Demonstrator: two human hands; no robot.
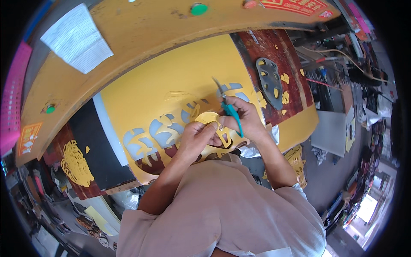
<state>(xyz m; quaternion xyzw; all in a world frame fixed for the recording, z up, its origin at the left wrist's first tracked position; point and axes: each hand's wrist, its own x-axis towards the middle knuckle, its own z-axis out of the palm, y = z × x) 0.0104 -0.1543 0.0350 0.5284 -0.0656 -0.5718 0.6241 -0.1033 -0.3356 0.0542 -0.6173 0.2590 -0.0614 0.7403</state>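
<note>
My left hand [200, 138] pinches a yellow cut-out piece [207, 116] with a curved edge and openings in it, close in front of my body. Teal-handled scissors [231, 115] lie in my right hand [245, 116], their narrow dark blades pointing up and away from me. The fingertips of that same hand also meet the piece at its right side. Below both hands spreads a large yellow sheet [171, 73], with rows of shaped holes along its near part. Fingers partly hide the piece, so its full outline cannot be made out.
A grey cutting die [269, 83] rests on the dark red board at right, among small yellow scraps [285, 97]. Yellow pieces are heaped [76, 165] at far left, with more stacked [295, 160] near my right elbow. An orange-yellow machine beam [141, 32] spans the far side.
</note>
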